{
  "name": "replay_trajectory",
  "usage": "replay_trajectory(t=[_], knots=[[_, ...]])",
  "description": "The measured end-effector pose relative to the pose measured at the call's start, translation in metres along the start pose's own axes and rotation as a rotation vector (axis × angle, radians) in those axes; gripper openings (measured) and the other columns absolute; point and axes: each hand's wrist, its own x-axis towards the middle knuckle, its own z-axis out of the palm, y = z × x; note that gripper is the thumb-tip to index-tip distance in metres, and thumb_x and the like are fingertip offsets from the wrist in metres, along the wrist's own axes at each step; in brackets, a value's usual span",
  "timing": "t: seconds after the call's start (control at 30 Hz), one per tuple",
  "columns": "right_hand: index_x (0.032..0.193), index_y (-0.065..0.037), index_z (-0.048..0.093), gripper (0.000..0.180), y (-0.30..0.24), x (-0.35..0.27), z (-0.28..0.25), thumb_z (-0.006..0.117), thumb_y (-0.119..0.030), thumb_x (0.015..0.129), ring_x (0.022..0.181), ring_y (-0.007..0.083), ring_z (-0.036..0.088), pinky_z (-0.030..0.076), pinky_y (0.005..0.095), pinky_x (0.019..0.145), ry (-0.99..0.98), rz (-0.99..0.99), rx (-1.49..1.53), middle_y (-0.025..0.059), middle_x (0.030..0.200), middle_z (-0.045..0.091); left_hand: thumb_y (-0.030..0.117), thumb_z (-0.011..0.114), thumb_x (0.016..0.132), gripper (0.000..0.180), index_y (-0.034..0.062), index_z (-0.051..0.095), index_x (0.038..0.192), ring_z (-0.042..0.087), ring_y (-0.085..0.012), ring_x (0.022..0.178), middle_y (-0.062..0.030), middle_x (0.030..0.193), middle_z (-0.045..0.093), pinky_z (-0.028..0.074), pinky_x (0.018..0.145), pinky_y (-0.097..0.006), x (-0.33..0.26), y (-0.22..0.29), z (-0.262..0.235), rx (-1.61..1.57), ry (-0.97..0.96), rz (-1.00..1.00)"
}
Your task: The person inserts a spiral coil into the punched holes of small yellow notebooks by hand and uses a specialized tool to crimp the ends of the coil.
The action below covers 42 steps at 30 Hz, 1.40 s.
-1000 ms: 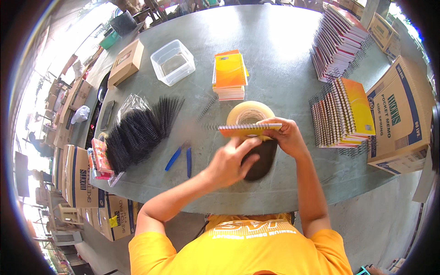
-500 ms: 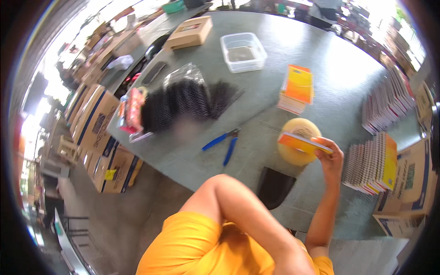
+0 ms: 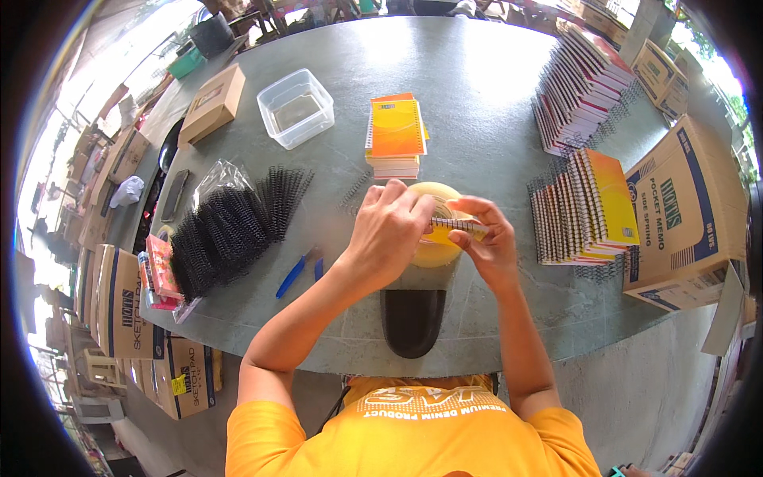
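Note:
Both hands are on a small notebook (image 3: 455, 225), held on edge above a round yellow disc (image 3: 434, 254), with its row of binding holes or rings showing. My left hand (image 3: 391, 226) is closed at the notebook's left end and hides part of it. My right hand (image 3: 489, 238) pinches the right end between thumb and fingers. Just below the disc, a dark rounded pad (image 3: 413, 322) lies at the near side of the table. Blue-handled pliers (image 3: 294, 274) rest left of my left forearm. Beyond my hands stands a stack of orange and yellow notebooks (image 3: 396, 131).
A heap of black spiral coils (image 3: 222, 242) lies at left, beside a clear plastic tub (image 3: 296, 110) and a brown box (image 3: 213, 105). Spiral notebooks (image 3: 584, 211) stand in rows at right, next to a large cardboard carton (image 3: 687, 211). The table's near edge curves before me.
The view has swung to the right. My left arm was bent with its hand out of sight; now that hand has joined my right hand on the notebook.

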Motion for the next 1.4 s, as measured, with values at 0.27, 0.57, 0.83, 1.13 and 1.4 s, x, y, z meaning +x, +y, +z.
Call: replay_trajectory(t=[0.27, 0.57, 0.83, 1.13, 1.4], knots=[[0.103, 0.000, 0.062, 0.019, 0.008, -0.001, -0.001, 0.064, -0.004, 0.084, 0.102, 0.0148, 0.058, 0.046, 0.0292, 0.090, 0.000, -0.102, 0.053, 0.0091, 0.107, 0.065, 0.024, 0.071, 0.073, 0.033, 0.0060, 0.056, 0.095, 0.055, -0.0271, 0.091, -0.0101, 0.097, 0.059, 0.042, 0.079, -0.040, -0.004, -0.011, 0.018, 0.011, 0.066, 0.066], [0.109, 0.000, 0.059, 0.024, 0.000, -0.004, -0.005, 0.057, 0.002, 0.086, 0.101, 0.0133, 0.058, 0.045, 0.0262, 0.089, -0.004, -0.130, -0.004, 0.0094, 0.108, 0.064, 0.027, 0.066, 0.079, 0.030, 0.0061, 0.058, 0.099, 0.056, -0.0263, 0.090, -0.0100, 0.095, 0.059, 0.042, 0.076, -0.040, 0.001, -0.004, 0.018, -0.052, 0.076, 0.074], [0.106, 0.000, 0.061, 0.022, 0.006, -0.002, -0.014, 0.059, 0.001, 0.084, 0.090, 0.0126, 0.062, 0.048, 0.0250, 0.080, 0.062, -0.093, -0.050, 0.0088, 0.100, 0.067, 0.027, 0.065, 0.081, 0.031, 0.0067, 0.057, 0.102, 0.056, -0.0283, 0.087, -0.0101, 0.094, 0.060, 0.044, 0.074, -0.039, 0.006, -0.002, 0.020, -0.107, 0.123, 0.079], [0.090, -0.002, 0.067, 0.016, 0.009, -0.002, -0.034, 0.071, -0.012, 0.078, 0.066, 0.0096, 0.061, 0.046, 0.0268, 0.058, 0.001, -0.003, -0.561, 0.0117, 0.075, 0.067, 0.019, 0.064, 0.080, 0.027, 0.0059, 0.058, 0.103, 0.058, -0.0315, 0.089, -0.0119, 0.093, 0.061, 0.045, 0.078, -0.042, 0.017, 0.005, 0.026, -0.215, 0.109, 0.120], [0.094, -0.001, 0.066, 0.018, 0.011, -0.004, -0.033, 0.064, -0.004, 0.076, 0.064, 0.0137, 0.063, 0.047, 0.0282, 0.057, 0.040, -0.078, -0.540, 0.0159, 0.078, 0.066, 0.012, 0.064, 0.077, 0.017, 0.0026, 0.058, 0.090, 0.057, -0.0345, 0.083, -0.0163, 0.086, 0.059, 0.046, 0.076, -0.044, 0.030, 0.029, 0.036, -0.382, 0.160, 0.229]])
